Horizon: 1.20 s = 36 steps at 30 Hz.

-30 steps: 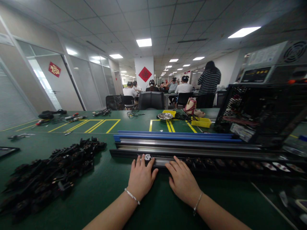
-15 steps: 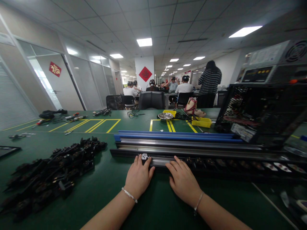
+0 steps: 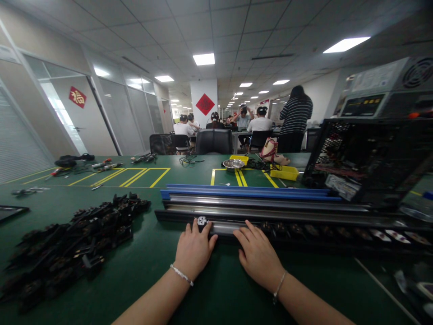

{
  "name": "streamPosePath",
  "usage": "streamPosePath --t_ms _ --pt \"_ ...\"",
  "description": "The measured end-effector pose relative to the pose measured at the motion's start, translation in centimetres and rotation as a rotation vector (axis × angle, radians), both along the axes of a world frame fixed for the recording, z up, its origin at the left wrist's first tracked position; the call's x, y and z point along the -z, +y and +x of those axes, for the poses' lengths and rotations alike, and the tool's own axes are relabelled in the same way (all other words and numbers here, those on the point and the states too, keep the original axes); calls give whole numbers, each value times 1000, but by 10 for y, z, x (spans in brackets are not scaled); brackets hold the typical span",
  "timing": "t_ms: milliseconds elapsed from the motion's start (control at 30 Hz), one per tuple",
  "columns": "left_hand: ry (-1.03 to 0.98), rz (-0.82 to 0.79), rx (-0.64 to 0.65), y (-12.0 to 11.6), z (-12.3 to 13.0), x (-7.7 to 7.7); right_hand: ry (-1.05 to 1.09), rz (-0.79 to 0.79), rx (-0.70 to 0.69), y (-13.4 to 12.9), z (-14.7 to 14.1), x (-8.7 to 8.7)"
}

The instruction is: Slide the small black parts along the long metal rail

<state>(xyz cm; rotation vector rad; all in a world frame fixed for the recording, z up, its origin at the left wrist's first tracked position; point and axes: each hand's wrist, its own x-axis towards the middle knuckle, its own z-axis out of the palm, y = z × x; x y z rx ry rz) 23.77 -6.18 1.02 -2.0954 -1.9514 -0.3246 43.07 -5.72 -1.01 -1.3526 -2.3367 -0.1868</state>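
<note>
A long black rail (image 3: 225,228) with a shiny metal channel lies across the front of the table. My left hand (image 3: 193,248) rests at its left part, palm down with fingers spread. Between its fingertips sits a small part with a white, dark-marked top (image 3: 202,220); the fingers touch or border it without wrapping round. My right hand (image 3: 260,255) lies on the rail farther right, fingers stretched out and holding nothing. To the right of that hand, several small dark parts with round faces (image 3: 280,228) stand in a row along the rail.
A heap of black parts (image 3: 77,239) lies on the left. Behind the rail are a blue rail (image 3: 250,191), a metal bowl (image 3: 233,164) and a yellow bin (image 3: 284,173). An open computer case (image 3: 368,158) stands at right. Several people are at work beyond the table.
My left hand has shifted slightly left, and the white-topped part has moved a little left with it. My right hand has stayed in place.
</note>
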Motion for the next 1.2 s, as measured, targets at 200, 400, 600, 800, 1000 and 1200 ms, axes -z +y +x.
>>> streamPosePath --t_ms 200,400,600,800,1000,1200 --pt "28 -15 1 2 -2 -1 16 -16 -8 1 1 0" --pt "40 -37 -11 2 -5 -4 10 -26 -1 0 0 -2" --pt "17 -106 -41 3 -7 -8 20 -32 -10 0 0 -1" --pt "24 -113 -55 4 -9 -8 19 -36 -8 1 1 -1" --pt "8 -123 -69 6 -13 -11 10 -26 -3 0 1 -2" --pt "-30 -111 -61 7 -19 -9 16 -43 -2 0 1 -3"
